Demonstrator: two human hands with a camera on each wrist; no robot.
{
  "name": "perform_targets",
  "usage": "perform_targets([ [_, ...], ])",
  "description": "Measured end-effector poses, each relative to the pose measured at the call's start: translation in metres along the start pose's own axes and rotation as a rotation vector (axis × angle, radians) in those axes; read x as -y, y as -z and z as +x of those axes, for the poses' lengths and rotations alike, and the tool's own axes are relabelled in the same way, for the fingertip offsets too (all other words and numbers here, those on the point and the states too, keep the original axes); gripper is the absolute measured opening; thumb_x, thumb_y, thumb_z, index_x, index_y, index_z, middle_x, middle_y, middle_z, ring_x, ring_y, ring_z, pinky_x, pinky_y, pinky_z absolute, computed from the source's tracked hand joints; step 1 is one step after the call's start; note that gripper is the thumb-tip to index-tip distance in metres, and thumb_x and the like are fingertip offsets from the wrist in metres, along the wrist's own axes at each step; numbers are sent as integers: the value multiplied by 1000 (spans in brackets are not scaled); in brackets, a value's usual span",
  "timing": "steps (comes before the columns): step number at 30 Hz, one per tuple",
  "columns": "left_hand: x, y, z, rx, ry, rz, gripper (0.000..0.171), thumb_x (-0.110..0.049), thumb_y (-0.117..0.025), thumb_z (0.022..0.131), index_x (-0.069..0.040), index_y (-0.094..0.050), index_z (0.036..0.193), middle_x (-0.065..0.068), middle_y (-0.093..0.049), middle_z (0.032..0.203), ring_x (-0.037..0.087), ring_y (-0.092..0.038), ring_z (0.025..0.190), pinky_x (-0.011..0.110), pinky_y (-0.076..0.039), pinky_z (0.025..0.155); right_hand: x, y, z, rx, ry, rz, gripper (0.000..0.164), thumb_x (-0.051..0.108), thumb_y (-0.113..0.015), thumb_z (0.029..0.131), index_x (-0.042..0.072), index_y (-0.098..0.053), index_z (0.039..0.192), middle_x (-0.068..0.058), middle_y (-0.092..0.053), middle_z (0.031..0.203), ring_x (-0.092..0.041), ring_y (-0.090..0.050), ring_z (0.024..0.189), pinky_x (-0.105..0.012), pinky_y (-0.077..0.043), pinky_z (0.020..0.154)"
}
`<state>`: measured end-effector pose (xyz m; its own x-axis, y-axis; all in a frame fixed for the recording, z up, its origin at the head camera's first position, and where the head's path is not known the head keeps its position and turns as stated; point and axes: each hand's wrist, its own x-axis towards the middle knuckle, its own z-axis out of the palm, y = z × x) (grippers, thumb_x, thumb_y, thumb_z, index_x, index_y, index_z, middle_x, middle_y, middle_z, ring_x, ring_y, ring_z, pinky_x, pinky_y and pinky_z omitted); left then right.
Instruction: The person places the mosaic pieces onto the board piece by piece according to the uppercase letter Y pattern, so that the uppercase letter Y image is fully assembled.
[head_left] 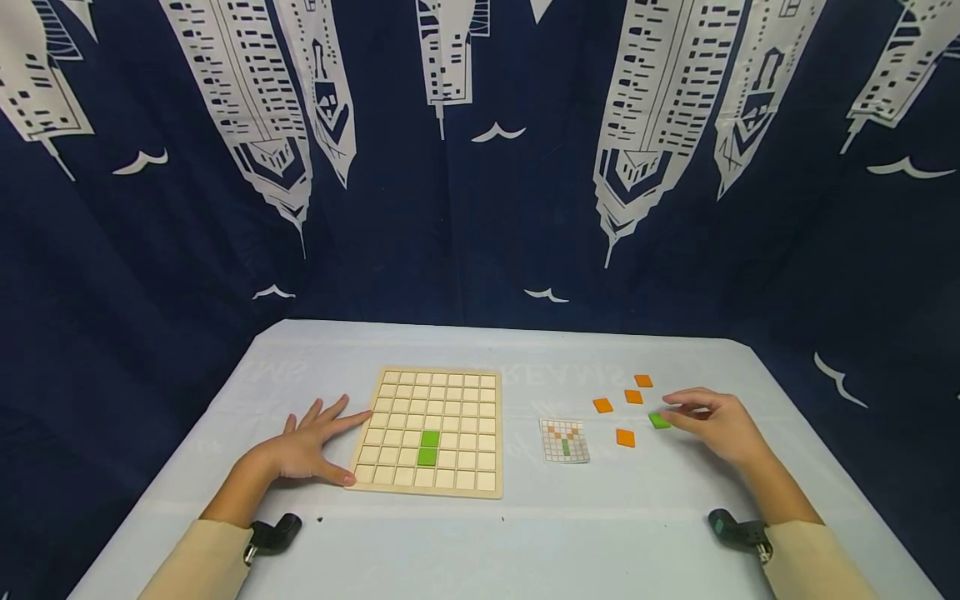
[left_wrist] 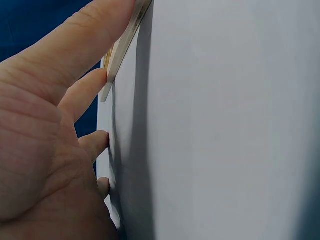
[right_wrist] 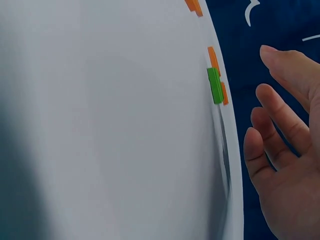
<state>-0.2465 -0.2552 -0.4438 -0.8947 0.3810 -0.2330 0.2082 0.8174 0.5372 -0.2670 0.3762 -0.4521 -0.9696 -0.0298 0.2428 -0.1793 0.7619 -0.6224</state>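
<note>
A square wooden grid board (head_left: 461,481) lies on the table with two green tiles (head_left: 428,447) in neighbouring cells of one column. My left hand (head_left: 303,446) spreads its fingers at the board's left side, index finger and thumb touching the edge. In the left wrist view, the thumb (left_wrist: 75,42) rests against the board's wooden rim (left_wrist: 120,55). My right hand (head_left: 716,423) hovers over a loose green tile (head_left: 659,421). The right wrist view shows that green tile (right_wrist: 215,86) on the table, apart from the loosely bent fingers (right_wrist: 282,117), which hold nothing.
Several orange tiles (head_left: 626,438) lie scattered left of and behind the loose green one. Between them and the board is a small pattern card (head_left: 566,442) printed with a coloured grid. A dark blue patterned cloth (head_left: 450,208) hangs behind the white table (head_left: 465,550).
</note>
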Motion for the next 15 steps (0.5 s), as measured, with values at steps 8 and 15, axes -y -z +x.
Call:
perform_targets([
  [8,0,0,0,-5,-9,-1,112,-51,-92,66,-22,-38,159,27,-6,170,63,8,151,85,10,109,-8,6,8,156,-74,-24,42,32,-85,84,12,-77,120,-10,-72,112,-13,-55,93,-19,-50,77],
  [15,2,0,0,-9,-14,-2,112,-51,-92,65,-23,-38,159,27,-6,170,63,8,151,86,10,108,-12,5,13,217,-110,-19,46,35,-86,82,12,-76,121,-10,-71,113,-21,-54,97,-27,-48,78],
])
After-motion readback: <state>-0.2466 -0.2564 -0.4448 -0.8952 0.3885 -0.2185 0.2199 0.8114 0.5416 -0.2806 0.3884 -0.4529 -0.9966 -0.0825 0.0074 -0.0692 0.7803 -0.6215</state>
